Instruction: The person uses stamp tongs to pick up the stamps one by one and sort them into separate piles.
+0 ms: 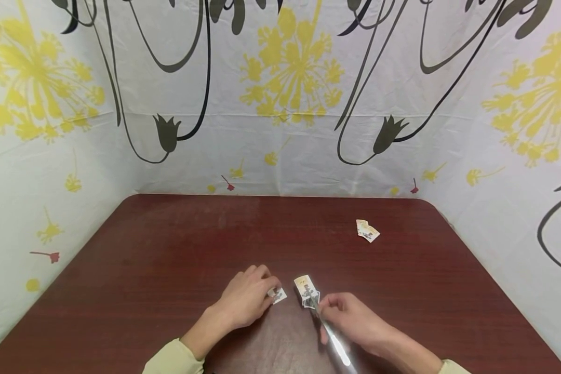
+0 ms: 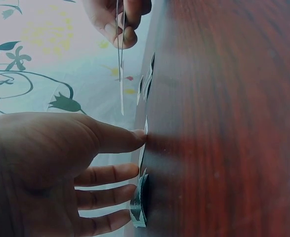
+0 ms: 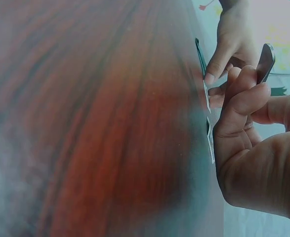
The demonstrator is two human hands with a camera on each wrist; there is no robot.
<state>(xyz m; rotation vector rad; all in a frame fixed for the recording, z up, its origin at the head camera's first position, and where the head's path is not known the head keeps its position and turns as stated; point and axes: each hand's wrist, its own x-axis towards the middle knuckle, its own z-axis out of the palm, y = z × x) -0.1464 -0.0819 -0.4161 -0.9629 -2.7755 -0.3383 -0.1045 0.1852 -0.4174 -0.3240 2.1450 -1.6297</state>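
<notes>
My right hand pinches metal tweezers between thumb and fingers. At the tweezer tips is a small printed card, seen edge-on and raised off the table in the left wrist view. Below it lie other small cards on the tabletop. My left hand rests on the table to the left, over a small pile of cards. Its straight fingers touch the side of the pile, and its thumb presses a card that sticks out to the right. The hand hides most of the pile.
Farther back on the right, a few overlapping cards lie on the dark red wooden table. A white cloth with yellow flowers and grey stems hangs behind the table and at both sides.
</notes>
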